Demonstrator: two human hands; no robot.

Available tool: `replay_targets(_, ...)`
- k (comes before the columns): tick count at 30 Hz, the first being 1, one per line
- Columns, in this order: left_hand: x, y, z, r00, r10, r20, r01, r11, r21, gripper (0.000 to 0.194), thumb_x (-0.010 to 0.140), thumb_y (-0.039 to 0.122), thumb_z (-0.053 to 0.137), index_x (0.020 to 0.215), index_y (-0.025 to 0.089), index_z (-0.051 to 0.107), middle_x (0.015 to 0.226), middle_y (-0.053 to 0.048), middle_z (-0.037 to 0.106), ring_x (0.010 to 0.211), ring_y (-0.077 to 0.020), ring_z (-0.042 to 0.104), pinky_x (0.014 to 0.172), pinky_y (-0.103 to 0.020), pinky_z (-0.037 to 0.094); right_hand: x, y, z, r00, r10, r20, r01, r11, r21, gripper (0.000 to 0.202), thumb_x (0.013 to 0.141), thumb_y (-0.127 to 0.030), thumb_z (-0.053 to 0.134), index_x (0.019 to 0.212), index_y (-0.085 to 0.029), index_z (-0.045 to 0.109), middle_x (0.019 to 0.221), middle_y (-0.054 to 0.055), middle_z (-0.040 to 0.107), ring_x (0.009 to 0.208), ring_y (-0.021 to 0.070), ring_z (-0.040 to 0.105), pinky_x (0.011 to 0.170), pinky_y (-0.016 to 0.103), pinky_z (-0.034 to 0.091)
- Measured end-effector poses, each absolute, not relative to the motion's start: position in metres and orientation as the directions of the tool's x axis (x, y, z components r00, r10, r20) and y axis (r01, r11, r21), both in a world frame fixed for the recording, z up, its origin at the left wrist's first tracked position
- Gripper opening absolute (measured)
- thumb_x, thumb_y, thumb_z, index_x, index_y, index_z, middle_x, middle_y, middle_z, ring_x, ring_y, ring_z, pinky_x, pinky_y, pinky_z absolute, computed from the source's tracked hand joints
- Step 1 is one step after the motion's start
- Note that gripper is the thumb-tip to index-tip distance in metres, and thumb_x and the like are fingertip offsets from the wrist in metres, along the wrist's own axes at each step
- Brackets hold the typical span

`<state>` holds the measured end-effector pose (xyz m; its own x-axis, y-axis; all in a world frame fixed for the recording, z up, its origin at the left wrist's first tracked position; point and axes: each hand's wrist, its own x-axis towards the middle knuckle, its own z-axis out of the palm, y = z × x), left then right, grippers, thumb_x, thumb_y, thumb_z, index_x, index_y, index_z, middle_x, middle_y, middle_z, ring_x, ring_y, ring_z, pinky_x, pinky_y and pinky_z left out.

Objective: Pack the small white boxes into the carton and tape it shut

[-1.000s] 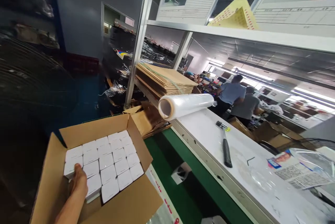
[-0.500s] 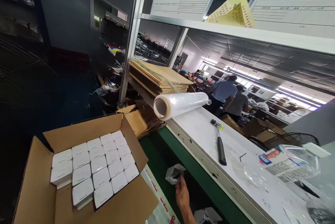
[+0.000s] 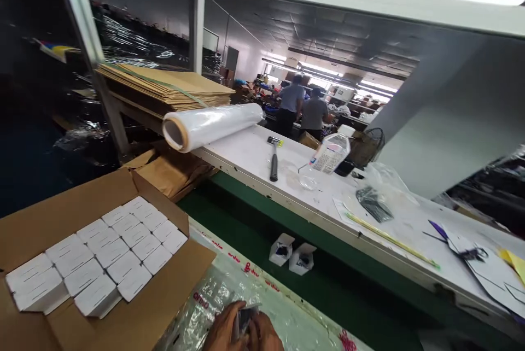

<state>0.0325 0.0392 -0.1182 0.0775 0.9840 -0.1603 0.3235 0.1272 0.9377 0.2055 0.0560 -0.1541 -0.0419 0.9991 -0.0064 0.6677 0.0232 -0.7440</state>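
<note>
Holding small box (image 3: pixel 246 316) — both hands (image 3: pixel 222 330) (image 3: pixel 267 333), carton edge (image 3: pixel 194 271) leftward, room rightward

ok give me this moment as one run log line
left hand: holding small box | right hand: holding same box | carton: white boxes in rows | green surface: two open boxes

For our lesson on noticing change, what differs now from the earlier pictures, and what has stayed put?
A white box in the carton has been let go; the left hand and right hand now hold an open box, nearer the person than the green surface reached for earlier. The view has swung right. The hammer and film roll lie as before.
</note>
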Motion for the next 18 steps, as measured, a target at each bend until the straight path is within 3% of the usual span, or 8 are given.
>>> replay_targets(2,0.038,0.031,-0.124,0.054,0.988,-0.145,0.349,0.118,0.930,0.064,0.087,0.045,0.055,0.144,0.017,0.056,0.152,-0.018,0.059,0.144,-0.0328,0.052,0.125,-0.051,0.037,0.198,0.050,-0.138,-0.014,1.000,-0.002,0.693,0.009,-0.721,0.040,0.094,-0.051,0.042,0.093,-0.029,0.076,0.106,0.010,0.078,0.089,0.0283,0.076,0.079,0.038,0.059)
replay_targets(4,0.044,0.027,-0.125,-0.007,0.984,-0.179,0.363,0.170,0.916,0.063,0.093,0.049,0.042,0.144,0.014,0.053,0.153,-0.020,0.057,0.144,-0.0313,0.052,0.124,-0.051,0.037,0.193,0.046,-0.126,0.062,0.998,-0.032,0.654,-0.065,-0.753,0.039,0.092,-0.059,0.046,0.096,-0.030,0.072,0.102,0.008,0.077,0.083,0.0270,0.074,0.075,0.038,0.056)
replay_targets(6,0.048,0.028,-0.121,-0.062,0.967,-0.248,0.363,0.253,0.897,0.063,0.095,0.053,0.032,0.142,0.016,0.051,0.152,-0.019,0.057,0.142,-0.0299,0.053,0.123,-0.050,0.039,0.192,0.043,-0.121,0.176,0.979,-0.104,0.494,-0.180,-0.850,0.047,0.087,-0.069,0.052,0.107,-0.029,0.067,0.099,0.007,0.078,0.081,0.0264,0.073,0.075,0.038,0.055)
replay_targets(8,0.052,0.030,-0.114,-0.086,0.952,-0.295,0.348,0.306,0.886,0.064,0.095,0.057,0.027,0.141,0.018,0.050,0.151,-0.017,0.057,0.141,-0.0289,0.054,0.121,-0.049,0.039,0.194,0.043,-0.120,0.212,0.946,-0.245,0.216,-0.290,-0.932,0.061,0.079,-0.079,0.057,0.108,-0.026,0.066,0.093,0.006,0.077,0.080,0.0246,0.071,0.074,0.037,0.055)
replay_targets(10,0.053,0.033,-0.108,-0.091,0.949,-0.301,0.334,0.314,0.889,0.067,0.094,0.060,0.026,0.141,0.018,0.049,0.151,-0.017,0.057,0.141,-0.0286,0.053,0.122,-0.048,0.038,0.196,0.047,-0.121,0.136,0.922,-0.363,-0.017,-0.365,-0.931,0.069,0.069,-0.086,0.063,0.097,-0.023,0.069,0.087,0.006,0.075,0.075,0.0220,0.067,0.068,0.034,0.053)
replay_targets(13,0.050,0.034,-0.102,-0.083,0.951,-0.297,0.315,0.308,0.898,0.068,0.092,0.061,0.028,0.140,0.017,0.050,0.149,-0.017,0.058,0.141,-0.0289,0.052,0.123,-0.048,0.036,0.198,0.056,-0.120,0.027,0.889,-0.457,-0.138,-0.449,-0.883,0.083,0.051,-0.087,0.075,0.101,-0.020,0.072,0.070,0.002,0.068,0.058,0.0155,0.056,0.052,0.029,0.041)
replay_targets(18,0.043,0.037,-0.097,-0.075,0.946,-0.317,0.292,0.324,0.900,0.069,0.089,0.062,0.035,0.138,0.017,0.052,0.149,-0.017,0.060,0.141,-0.0287,0.054,0.122,-0.044,0.038,0.194,0.063,-0.116,-0.060,0.893,-0.445,-0.193,-0.448,-0.873,0.091,0.053,-0.082,0.079,0.116,-0.017,0.072,0.054,-0.004,0.058,0.049,0.0107,0.045,0.050,0.026,0.033)
